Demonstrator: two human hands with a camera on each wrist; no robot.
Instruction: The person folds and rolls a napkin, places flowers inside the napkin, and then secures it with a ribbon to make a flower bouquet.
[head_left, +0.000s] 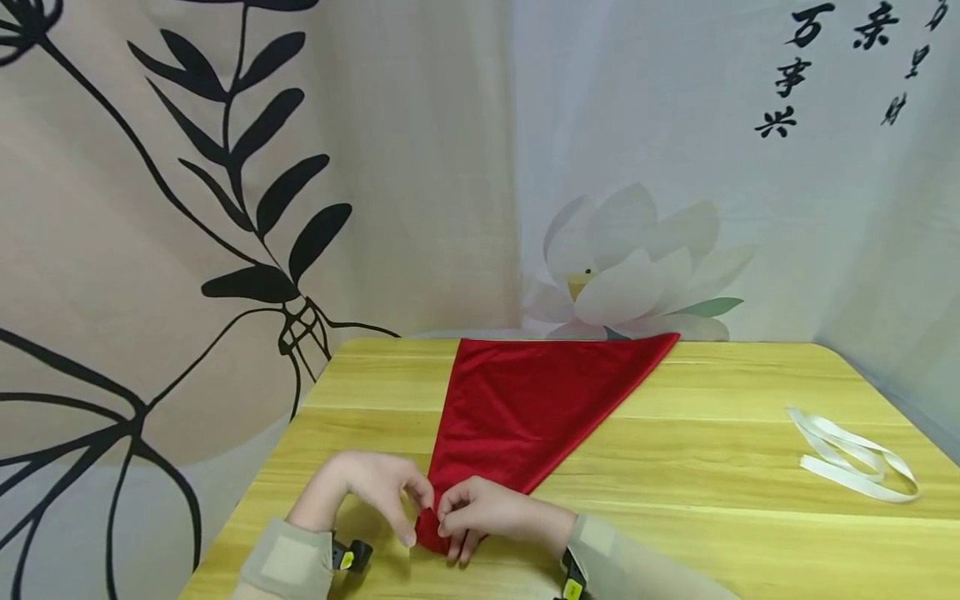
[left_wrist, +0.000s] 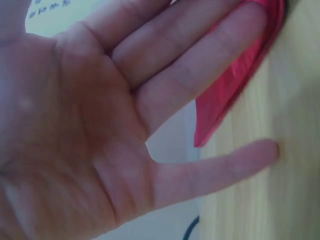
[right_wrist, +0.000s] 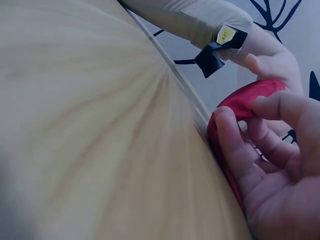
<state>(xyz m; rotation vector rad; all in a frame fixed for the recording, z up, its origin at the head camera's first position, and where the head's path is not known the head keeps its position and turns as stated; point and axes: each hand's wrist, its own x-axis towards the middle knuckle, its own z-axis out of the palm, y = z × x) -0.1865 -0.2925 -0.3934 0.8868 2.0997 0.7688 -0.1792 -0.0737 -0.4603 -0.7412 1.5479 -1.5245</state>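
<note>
A red cloth (head_left: 517,400) lies on the table as a long triangle, its wide end at the far edge and its narrow end towards me. The narrow end is folded up between my two hands. My right hand (head_left: 487,512) pinches this fold between thumb and finger. In the right wrist view, the red fold (right_wrist: 242,100) curves over a fingertip from the right hand (right_wrist: 280,185) towards the left. At the fold's left side, my left hand (head_left: 382,492) holds the edge at its fingertips. One finger of the left hand (left_wrist: 95,115) sticks out apart from the cloth.
A white ribbon (head_left: 855,462) lies loosely looped on the right of the wooden table (head_left: 712,433). Behind the table hangs a curtain (head_left: 420,167) printed with dark plants, a pale flower and writing. Each wrist carries a small black camera (head_left: 352,554).
</note>
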